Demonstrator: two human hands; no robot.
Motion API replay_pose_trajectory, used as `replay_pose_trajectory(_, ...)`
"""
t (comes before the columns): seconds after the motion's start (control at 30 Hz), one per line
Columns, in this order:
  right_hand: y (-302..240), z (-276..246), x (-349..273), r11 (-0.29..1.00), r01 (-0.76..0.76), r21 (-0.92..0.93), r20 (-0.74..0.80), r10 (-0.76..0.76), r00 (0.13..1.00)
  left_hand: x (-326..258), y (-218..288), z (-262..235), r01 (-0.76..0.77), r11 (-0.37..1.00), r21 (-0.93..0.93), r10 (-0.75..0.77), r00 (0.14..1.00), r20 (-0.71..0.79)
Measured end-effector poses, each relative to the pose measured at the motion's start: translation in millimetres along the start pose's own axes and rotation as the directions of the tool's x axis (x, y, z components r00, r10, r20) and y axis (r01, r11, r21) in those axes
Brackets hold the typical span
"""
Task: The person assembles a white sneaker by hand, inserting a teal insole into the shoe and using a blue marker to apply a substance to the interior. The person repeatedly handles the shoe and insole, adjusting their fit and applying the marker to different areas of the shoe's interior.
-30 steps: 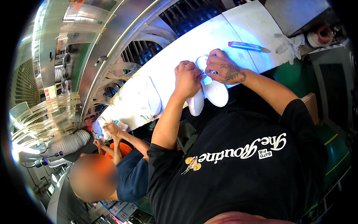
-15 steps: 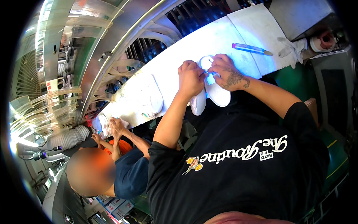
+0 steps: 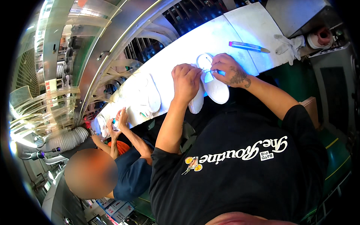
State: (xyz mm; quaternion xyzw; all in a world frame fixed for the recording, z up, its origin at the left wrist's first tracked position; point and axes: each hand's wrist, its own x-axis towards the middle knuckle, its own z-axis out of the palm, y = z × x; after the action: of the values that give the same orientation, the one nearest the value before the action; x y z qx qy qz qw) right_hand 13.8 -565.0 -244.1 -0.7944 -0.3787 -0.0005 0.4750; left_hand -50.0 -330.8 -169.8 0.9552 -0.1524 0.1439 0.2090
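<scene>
A pair of white shoes lies at the near edge of the bench under bluish light. Over the opening of the right-hand shoe (image 3: 219, 91), both hands meet with bent, pinching fingers. My left hand (image 3: 186, 81) partly covers the other shoe (image 3: 196, 102) and pinches a thin pale strand that looks like the shoe's lace. Opposite it, my right hand (image 3: 226, 70), tattooed towards the wrist, is closed at the same spot. Glare and the fingers hide the exact grip.
A blue brush-like tool (image 3: 249, 47) with a pale tip lies beyond my right hand, before a white glove (image 3: 288, 48). More white shoes (image 3: 150, 95) stand to the left. Farther left, a co-worker's hands (image 3: 119, 122) work at the bench (image 3: 240, 26). A red-brown container (image 3: 321, 38) sits far right.
My hands have drawn slightly apart above the shoe, with the left shifting left. The shoes and bench appear slightly shifted in view. The co-worker's hands have changed position.
</scene>
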Motion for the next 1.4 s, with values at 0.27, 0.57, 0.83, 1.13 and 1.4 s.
replay_pose_trajectory(0.27,0.9,10.4,6.3,0.999,-0.03,-0.04,-0.093,0.026,0.995,14.1,3.1,-0.4,0.033,0.998,0.053,-0.041,0.985,0.167)
replay_pose_trajectory(0.57,-2.1,12.1,5.9,0.994,-0.061,-0.094,-0.077,0.054,0.996,15.4,0.1,1.8,0.132,0.991,-0.029,-0.12,0.959,0.258)
replay_pose_trajectory(0.83,-10.2,12.1,5.4,0.985,-0.087,-0.147,-0.038,0.083,0.996,18.9,4.0,2.9,0.122,0.992,-0.009,-0.115,0.956,0.271)
replay_pose_trajectory(1.13,-12.2,13.3,5.4,0.982,-0.041,-0.183,-0.045,0.033,0.998,15.6,6.6,6.7,0.037,0.996,0.087,-0.058,0.967,0.247)
replay_pose_trajectory(1.4,-12.1,18.5,6.4,0.965,0.016,-0.261,-0.042,-0.027,0.999,13.1,3.8,10.6,-0.083,0.985,0.153,0.041,0.965,0.257)
